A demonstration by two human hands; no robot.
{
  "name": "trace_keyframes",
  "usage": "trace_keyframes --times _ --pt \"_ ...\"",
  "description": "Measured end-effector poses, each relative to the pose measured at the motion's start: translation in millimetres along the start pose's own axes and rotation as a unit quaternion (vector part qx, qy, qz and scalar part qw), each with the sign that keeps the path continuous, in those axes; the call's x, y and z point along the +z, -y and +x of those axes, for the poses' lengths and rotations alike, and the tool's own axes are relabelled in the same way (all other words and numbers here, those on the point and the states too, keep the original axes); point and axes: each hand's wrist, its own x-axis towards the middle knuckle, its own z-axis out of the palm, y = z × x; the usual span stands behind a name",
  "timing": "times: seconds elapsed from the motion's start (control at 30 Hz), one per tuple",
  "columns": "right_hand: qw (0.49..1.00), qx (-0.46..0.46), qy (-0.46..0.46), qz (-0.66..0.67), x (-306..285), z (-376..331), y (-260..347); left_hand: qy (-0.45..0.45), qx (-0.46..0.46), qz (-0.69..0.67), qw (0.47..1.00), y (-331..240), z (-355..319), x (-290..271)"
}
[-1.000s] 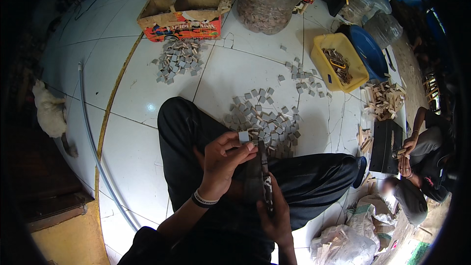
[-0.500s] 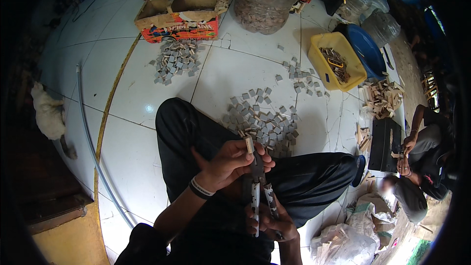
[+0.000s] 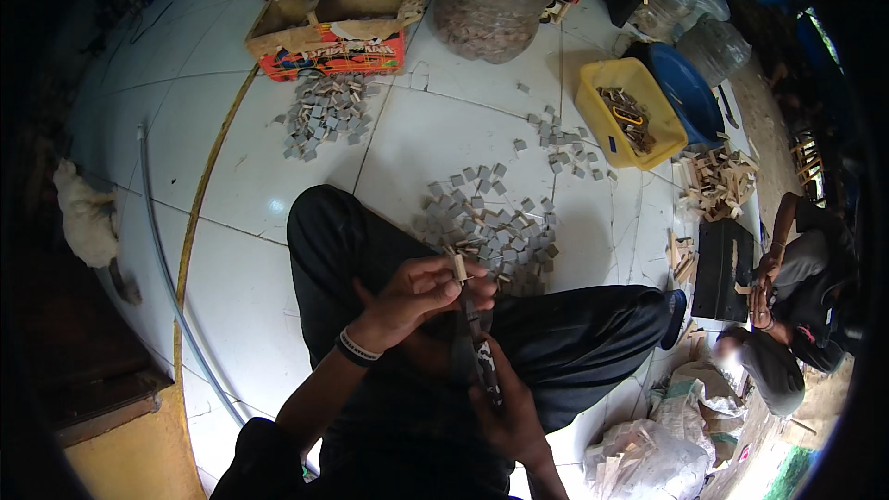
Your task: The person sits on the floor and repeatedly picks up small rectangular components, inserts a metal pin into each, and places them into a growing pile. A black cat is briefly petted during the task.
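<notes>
In my left hand (image 3: 407,298) a small pale wooden piece (image 3: 459,268) is pinched between thumb and fingers. Just below it are the dark jaws of a pair of pliers (image 3: 485,363), whose worn black-and-white handles my right hand (image 3: 511,412) grips. The handles are squeezed close together. Whether the jaws bite on the wooden piece is hidden by my left fingers. Past my hands, on the tiled floor (image 3: 417,143), lies a loose heap of small grey-faced wooden blocks (image 3: 514,233).
More grey-faced blocks (image 3: 326,116) lie by a cardboard box (image 3: 356,54). A large plastic jar (image 3: 491,23), yellow tub (image 3: 671,153) and blue basin (image 3: 699,97) stand farther off. A hose (image 3: 159,231) and a white cat (image 3: 85,213) are left; a co-worker (image 3: 815,268) sits right.
My right hand has squeezed the pliers' handles together from a spread position. Both hands have shifted slightly left in the picture, the wooden piece with them.
</notes>
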Motion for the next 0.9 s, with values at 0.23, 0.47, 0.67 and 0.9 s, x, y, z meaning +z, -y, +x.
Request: trace_keyframes --times 0.23,0.47,0.67,0.9 --pt "0.995 0.047 0.059 0.058 -11 -2 -1 -0.008 -0.005 0.004 1.0 -16 9 -7" --pt "0.961 0.048 0.062 0.264 8 -2 -1 0.012 0.021 -0.094 0.995 -16 11 -2" --pt "0.903 0.065 0.084 0.416 15 0 4 -0.016 0.05 -0.081 0.995 2 -1 12" --pt "0.892 0.064 0.087 0.438 16 0 7 -0.039 0.06 -0.086 0.994 5 -4 16"
